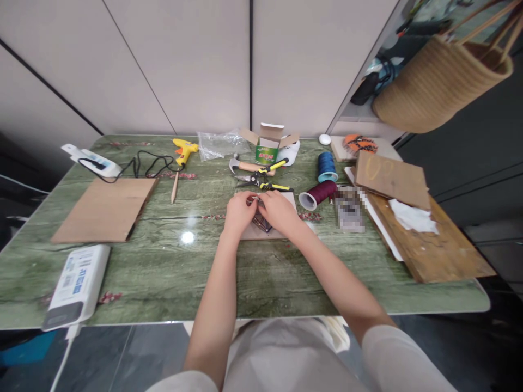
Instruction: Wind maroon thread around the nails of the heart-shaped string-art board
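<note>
Figure: we see the left hand (240,212) and right hand (278,213) drawn close, fingertips pinching a small dark wire frame (260,222) from above, partly hidden by them. The frame sits on a pale wooden board (288,202) — mid-desk (171,267).

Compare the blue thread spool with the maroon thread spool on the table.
The blue thread spool is blue, while the maroon thread spool is dark red. The blue thread spool stands upright on its end, while the maroon thread spool lies on its side with a pale end facing left. The blue thread spool sits farther from the person than the maroon thread spool. Both hold wound thread and rest on the green tabletop.
</note>
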`<state>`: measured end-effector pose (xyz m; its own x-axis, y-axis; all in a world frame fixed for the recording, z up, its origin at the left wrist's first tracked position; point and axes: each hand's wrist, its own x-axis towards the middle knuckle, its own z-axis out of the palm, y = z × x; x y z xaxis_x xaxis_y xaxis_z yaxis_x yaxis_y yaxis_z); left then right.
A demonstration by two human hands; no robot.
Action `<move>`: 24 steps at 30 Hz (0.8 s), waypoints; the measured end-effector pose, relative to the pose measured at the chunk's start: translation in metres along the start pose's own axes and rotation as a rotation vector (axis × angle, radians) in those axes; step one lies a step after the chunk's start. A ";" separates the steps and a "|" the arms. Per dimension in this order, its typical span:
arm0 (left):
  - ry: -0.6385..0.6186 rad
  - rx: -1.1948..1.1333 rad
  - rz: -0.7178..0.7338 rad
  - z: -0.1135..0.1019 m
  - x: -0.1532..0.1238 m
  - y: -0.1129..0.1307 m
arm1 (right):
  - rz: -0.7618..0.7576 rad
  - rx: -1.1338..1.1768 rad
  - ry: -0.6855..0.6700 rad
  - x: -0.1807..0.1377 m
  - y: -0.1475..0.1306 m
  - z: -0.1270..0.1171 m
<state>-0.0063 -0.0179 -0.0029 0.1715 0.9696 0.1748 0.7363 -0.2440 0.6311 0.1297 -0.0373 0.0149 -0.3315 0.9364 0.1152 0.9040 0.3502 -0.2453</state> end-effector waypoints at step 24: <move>0.053 -0.007 -0.022 0.008 0.001 -0.003 | 0.505 0.064 0.495 -0.162 0.166 -0.012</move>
<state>-0.0029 -0.0157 -0.0109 0.1202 0.9723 0.2003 0.7350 -0.2228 0.6404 0.3365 -0.1311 -0.0324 0.2994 0.8698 0.3922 0.8921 -0.1093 -0.4385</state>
